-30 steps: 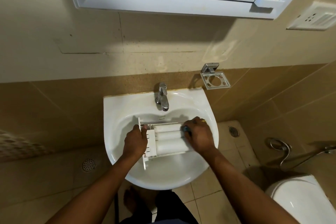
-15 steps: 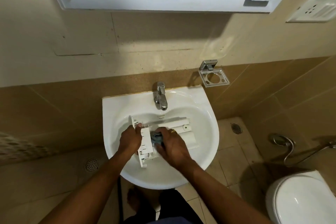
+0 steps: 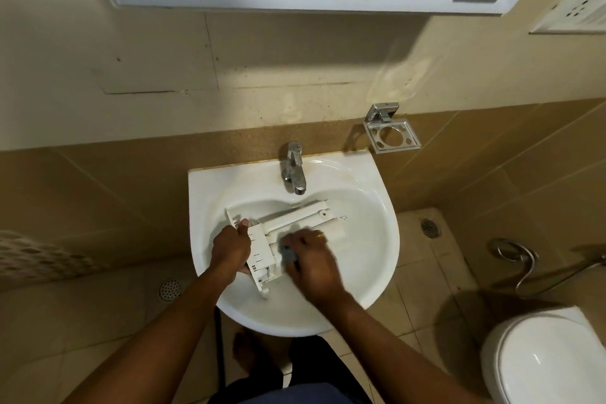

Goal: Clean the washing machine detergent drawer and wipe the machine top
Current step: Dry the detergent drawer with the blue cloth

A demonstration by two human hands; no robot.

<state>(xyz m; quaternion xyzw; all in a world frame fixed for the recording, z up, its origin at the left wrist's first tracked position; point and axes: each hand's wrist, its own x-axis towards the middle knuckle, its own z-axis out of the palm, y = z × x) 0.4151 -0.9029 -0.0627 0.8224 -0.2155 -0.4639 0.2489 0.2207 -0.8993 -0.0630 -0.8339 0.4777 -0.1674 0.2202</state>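
Washbasin [image 3: 367,259], under tap [image 3: 294,170]: white detergent drawer [image 3: 295,218] lies aslant in bowl. I see left hand [image 3: 229,251] grip clenched on front panel, near-left end. Right hand [image 3: 311,264] grip grasps grey scrubber [image 3: 289,252], blurred, pressed on drawer. My judgement: light, stiff plastic, slippery wet, thin ribs fragile; hold by front panel.

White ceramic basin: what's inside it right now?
The white plastic detergent drawer, gripped by the left hand; the right hand holds a grey-blue scrubbing pad against it. The drain is hidden.
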